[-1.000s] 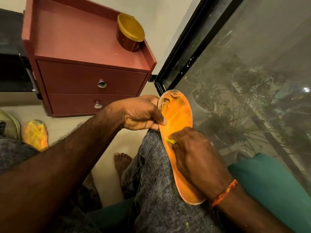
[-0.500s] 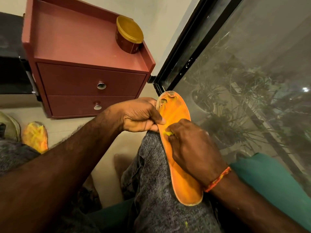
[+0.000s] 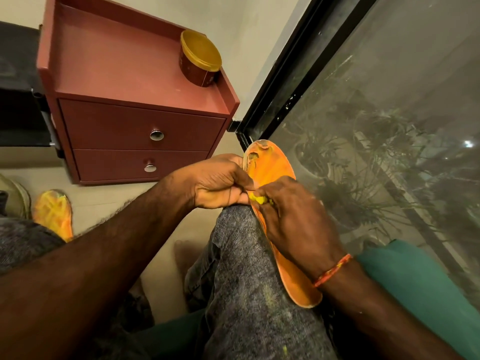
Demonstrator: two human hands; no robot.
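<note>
An orange shoe insole (image 3: 272,167) with a torn, worn toe lies lengthwise along my right knee in grey jeans. My left hand (image 3: 218,183) grips its left edge near the toe, thumb on top. My right hand (image 3: 291,216) lies over the middle of the insole, its fingers curled around a small yellow wad (image 3: 257,198) pressed against the insole's surface. The heel end (image 3: 304,297) sticks out below my right wrist, which wears an orange thread band.
A red-brown two-drawer cabinet (image 3: 135,126) stands ahead on the floor, with a yellow-lidded round tub (image 3: 200,61) on top. A second orange insole (image 3: 54,214) lies on the floor at left beside a shoe. A large glass window (image 3: 389,126) fills the right side. Green seat cushion (image 3: 420,294) under me.
My right hand has slid up the insole toward the toe with the yellow wad, now meeting my left hand's fingers. My left hand keeps its grip.
</note>
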